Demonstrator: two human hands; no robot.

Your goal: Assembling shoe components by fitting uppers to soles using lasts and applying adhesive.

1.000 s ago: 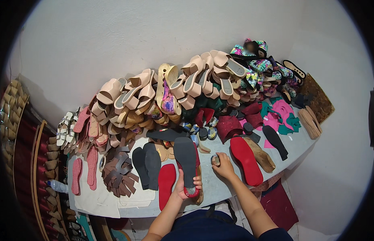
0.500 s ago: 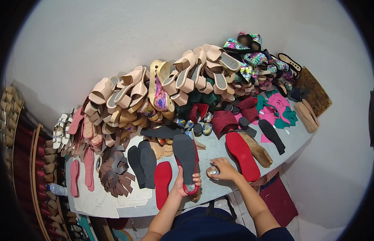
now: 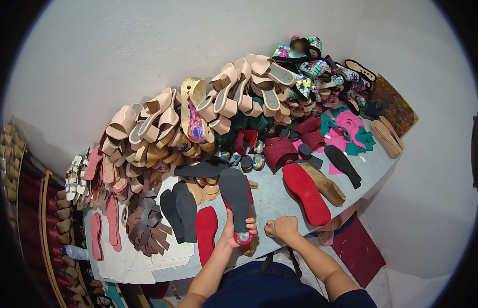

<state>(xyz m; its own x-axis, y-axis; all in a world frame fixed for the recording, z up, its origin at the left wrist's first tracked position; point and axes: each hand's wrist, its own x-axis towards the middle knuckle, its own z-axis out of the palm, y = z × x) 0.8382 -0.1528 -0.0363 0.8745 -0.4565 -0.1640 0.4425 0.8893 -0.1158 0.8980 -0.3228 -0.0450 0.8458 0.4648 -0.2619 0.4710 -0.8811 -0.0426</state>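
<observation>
My left hand [image 3: 228,232] is wrapped round the heel end of a red shoe [image 3: 236,197], turned so its long dark grey sole faces up. At the heel a shiny, pale patch shows between the fingers. To the right, at the table's front edge, my right hand [image 3: 285,228] is closed around a small round shiny container [image 3: 270,226], partly hidden by the fingers. A red insole [image 3: 206,231] lies left of my left wrist. Beyond my right hand rests a red sole-shaped piece [image 3: 306,194], beside a wooden shoe last [image 3: 326,186].
Beige heeled sandals [image 3: 231,97] are heaped along the wall, with patterned sandals [image 3: 316,66] at the back right. Black soles [image 3: 180,210], brown strips [image 3: 149,226] and pink insoles [image 3: 96,236] lie at left. Pink and green scraps [image 3: 349,126] sit at right.
My right hand has turned over and its fingers have closed tighter round the small container. The left hand keeps the shoe nearly in place. The whole view has shifted slightly.
</observation>
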